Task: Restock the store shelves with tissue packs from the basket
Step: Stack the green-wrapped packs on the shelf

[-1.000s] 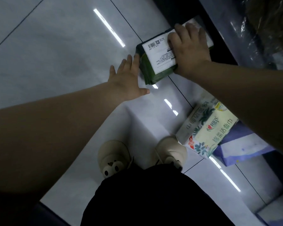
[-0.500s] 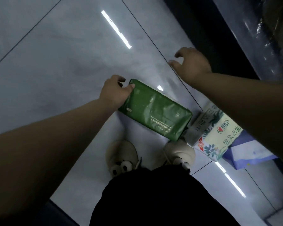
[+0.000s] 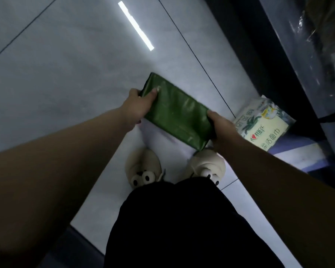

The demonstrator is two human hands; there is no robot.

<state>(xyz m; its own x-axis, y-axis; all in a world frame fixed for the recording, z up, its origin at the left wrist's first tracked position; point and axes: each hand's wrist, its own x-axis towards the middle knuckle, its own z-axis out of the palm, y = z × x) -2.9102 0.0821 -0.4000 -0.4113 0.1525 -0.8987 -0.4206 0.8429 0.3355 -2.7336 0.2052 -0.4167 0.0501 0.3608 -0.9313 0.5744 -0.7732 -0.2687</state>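
Note:
A glossy green tissue pack (image 3: 178, 111) hangs over the floor in front of my feet, held flat by both ends. My left hand (image 3: 139, 107) grips its far left corner, thumb on top. Its near right end is clamped in my right hand (image 3: 220, 128). A white and yellow tissue pack (image 3: 263, 122) with a leaf print lies to the right on a purple-blue basket (image 3: 296, 151), just beyond my right hand.
The dark base of a shelf unit (image 3: 259, 45) runs along the right side, with plastic-wrapped goods (image 3: 325, 35) above it. Pale grey floor tiles (image 3: 66, 74) spread to the left and ahead. My cream slippers (image 3: 143, 167) stand below the pack.
The green pack went from my right hand near the shelf base to my left hand, then back toward me. My right hand has now closed on its near end.

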